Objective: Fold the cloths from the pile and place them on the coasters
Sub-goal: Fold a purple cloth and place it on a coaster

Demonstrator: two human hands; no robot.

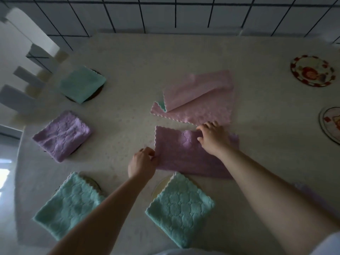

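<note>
At nine o'clock on the cream table (184,57), a folded purple cloth (62,135) covers its coaster so that only a dark sliver shows at its near edge. Above it, at ten o'clock, a folded mint cloth (82,84) hides most of a dark coaster (98,92). Toward seven o'clock another mint cloth (68,203) leaves a thin arc of coaster visible, and at six o'clock a fourth, mint and quilted (181,205), sits on a pale coaster (159,187).

At centre, the left hand (141,162) pinches the left edge of a purple cloth (184,155) lying flat, scallop-edged, with an embossed pattern. The right hand (211,138), fingers curled, presses on its far edge; the forearm hides the cloth's right part. Just beyond, at twelve o'clock, lies the pile: a pink cloth (198,100) with one corner turned over, a mint corner peeking from under it.

At two o'clock sits a bare red-rimmed coaster (312,70); at three o'clock another (331,124) is cut off by the frame.
</note>
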